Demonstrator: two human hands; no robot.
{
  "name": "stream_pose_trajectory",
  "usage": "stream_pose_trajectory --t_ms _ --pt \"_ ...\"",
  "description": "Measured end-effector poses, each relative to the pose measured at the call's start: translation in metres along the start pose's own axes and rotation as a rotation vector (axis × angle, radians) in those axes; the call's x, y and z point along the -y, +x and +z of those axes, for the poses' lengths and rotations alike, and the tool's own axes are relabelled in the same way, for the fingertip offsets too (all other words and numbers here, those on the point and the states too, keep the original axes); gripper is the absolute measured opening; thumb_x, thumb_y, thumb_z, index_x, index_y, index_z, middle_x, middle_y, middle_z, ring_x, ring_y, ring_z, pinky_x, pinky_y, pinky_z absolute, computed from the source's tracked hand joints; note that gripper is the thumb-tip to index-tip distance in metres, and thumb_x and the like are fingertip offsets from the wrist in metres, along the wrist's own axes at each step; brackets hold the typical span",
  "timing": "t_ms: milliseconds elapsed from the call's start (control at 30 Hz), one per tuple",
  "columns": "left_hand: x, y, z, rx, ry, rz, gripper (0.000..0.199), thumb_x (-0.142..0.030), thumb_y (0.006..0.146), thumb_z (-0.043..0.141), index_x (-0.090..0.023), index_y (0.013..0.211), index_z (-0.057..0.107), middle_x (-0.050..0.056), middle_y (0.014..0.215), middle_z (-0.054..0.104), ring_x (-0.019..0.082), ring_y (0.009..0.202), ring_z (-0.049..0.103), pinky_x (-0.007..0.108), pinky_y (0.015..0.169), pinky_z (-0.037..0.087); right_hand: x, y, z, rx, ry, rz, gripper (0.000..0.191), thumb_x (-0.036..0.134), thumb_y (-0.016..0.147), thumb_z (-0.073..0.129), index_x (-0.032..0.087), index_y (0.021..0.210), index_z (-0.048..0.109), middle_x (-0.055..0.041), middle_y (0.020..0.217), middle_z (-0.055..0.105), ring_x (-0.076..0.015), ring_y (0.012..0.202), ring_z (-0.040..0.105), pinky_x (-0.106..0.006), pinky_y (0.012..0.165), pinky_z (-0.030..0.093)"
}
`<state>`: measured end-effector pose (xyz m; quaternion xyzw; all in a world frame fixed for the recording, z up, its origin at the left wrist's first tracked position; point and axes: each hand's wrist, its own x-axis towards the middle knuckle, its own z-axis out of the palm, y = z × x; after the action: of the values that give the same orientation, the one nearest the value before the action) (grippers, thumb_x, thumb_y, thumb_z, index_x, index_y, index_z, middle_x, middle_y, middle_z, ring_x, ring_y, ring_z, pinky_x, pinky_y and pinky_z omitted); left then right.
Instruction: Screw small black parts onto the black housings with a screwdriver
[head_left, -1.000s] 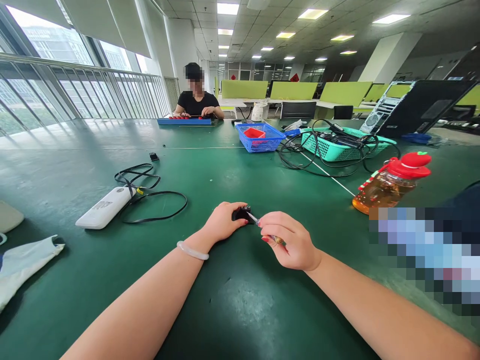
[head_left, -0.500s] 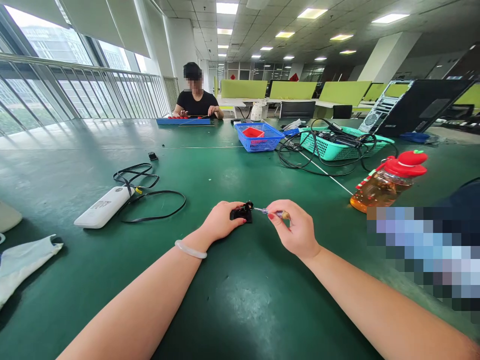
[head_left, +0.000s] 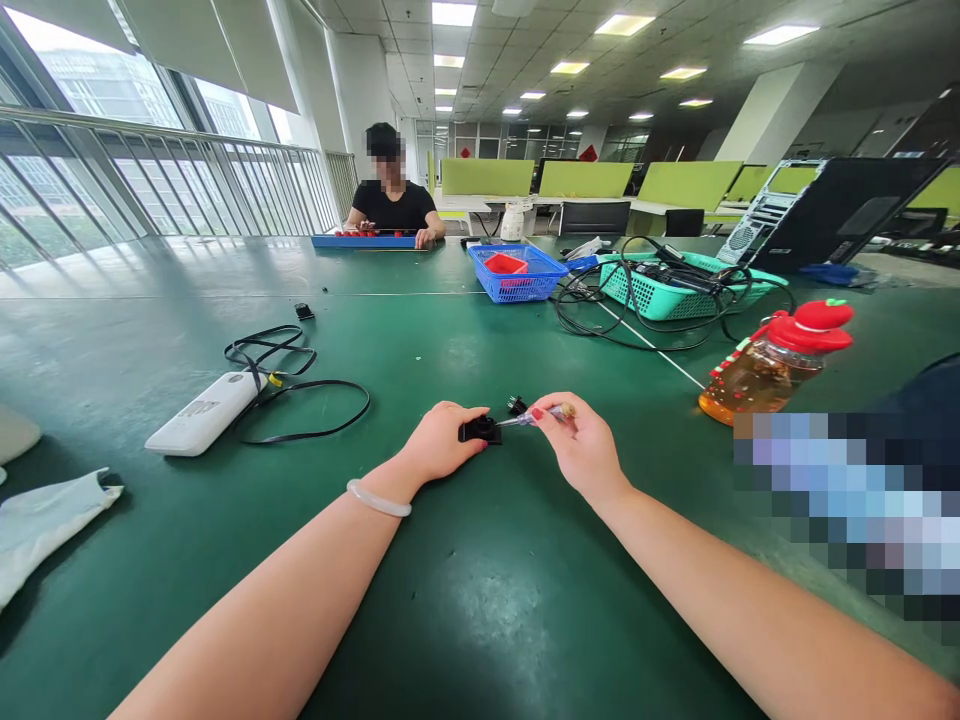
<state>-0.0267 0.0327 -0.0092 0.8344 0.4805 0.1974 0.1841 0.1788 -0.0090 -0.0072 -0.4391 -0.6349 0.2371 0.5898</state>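
My left hand (head_left: 444, 440) grips a small black part (head_left: 478, 430) between thumb and fingers, low over the green table (head_left: 480, 600). A screwdriver (head_left: 551, 414) with a clear handle and metal shaft is pinched in my right hand (head_left: 585, 445). Its tip points left and meets the right side of the black part. Just behind the shaft lies a second small black piece (head_left: 516, 405), apart from the held part.
Left stand a white power bank (head_left: 202, 412) with a black cord and a mask (head_left: 52, 520). Blue basket (head_left: 517, 288), teal basket (head_left: 675, 300) with cables, and a red-capped bottle (head_left: 772, 375) sit beyond and right. A person (head_left: 394, 205) sits opposite.
The small black piece has come away from the held part and lies behind the screwdriver. The screwdriver tip has moved slightly down and left. The person opposite has lowered a hand to the table.
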Motion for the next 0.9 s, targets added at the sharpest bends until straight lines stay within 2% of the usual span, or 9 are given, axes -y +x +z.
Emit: stream_pose_trajectory --t_ms 200,433,533,700,767,900 --pt "0.002 0.002 0.000 0.023 0.013 -0.012 0.054 -0.036 0.079 0.068 -0.027 0.131 0.059 0.007 0.112 0.071 0.027 0.112 0.058 0.039 0.099 0.047 0.007 -0.004 -0.004 -0.047 -0.015 -0.095 0.021 0.040 0.092 0.055 0.021 0.085 0.060 -0.0039 0.080 0.065 -0.0156 0.075 0.063 -0.029 0.068 0.055" --pt "0.001 0.002 0.001 0.021 0.035 -0.024 0.057 -0.037 0.078 0.070 -0.025 0.132 0.059 0.009 0.112 0.070 0.027 0.111 0.058 0.038 0.098 0.046 0.012 -0.010 -0.007 0.155 -0.170 -0.253 0.012 0.028 0.094 0.051 0.021 0.089 0.060 -0.0039 0.084 0.067 -0.0159 0.074 0.063 -0.030 0.069 0.053" --pt "0.001 0.001 0.000 0.021 0.043 -0.008 0.058 -0.036 0.077 0.071 -0.025 0.132 0.058 0.008 0.112 0.071 0.026 0.112 0.057 0.037 0.098 0.046 0.014 -0.011 -0.005 0.198 -0.147 -0.326 0.009 0.023 0.093 0.051 0.022 0.092 0.060 -0.0043 0.088 0.068 -0.0163 0.079 0.065 -0.030 0.071 0.054" --pt "0.001 0.001 -0.001 0.022 0.062 0.015 0.058 -0.039 0.078 0.070 -0.024 0.132 0.058 0.009 0.113 0.071 0.027 0.110 0.058 0.039 0.098 0.046 0.017 -0.013 0.000 0.319 -0.163 -0.363 0.008 0.019 0.091 0.054 0.023 0.092 0.061 -0.0037 0.091 0.070 -0.0161 0.084 0.067 -0.029 0.074 0.056" --pt "0.001 0.001 -0.001 0.016 0.058 0.018 0.057 -0.040 0.078 0.069 -0.024 0.132 0.059 0.009 0.113 0.071 0.027 0.109 0.059 0.039 0.097 0.047 0.017 -0.013 -0.001 0.283 -0.144 -0.364 0.008 0.020 0.091 0.054 0.022 0.093 0.061 -0.0042 0.091 0.070 -0.0168 0.084 0.067 -0.030 0.075 0.056" --pt "0.001 0.000 0.000 -0.002 0.056 0.027 0.055 -0.037 0.078 0.068 -0.024 0.131 0.059 0.008 0.109 0.072 0.026 0.107 0.060 0.038 0.096 0.048 0.016 -0.012 -0.005 0.126 -0.096 -0.333 0.009 0.023 0.093 0.052 0.023 0.095 0.061 -0.0056 0.095 0.069 -0.0189 0.089 0.067 -0.033 0.078 0.055"
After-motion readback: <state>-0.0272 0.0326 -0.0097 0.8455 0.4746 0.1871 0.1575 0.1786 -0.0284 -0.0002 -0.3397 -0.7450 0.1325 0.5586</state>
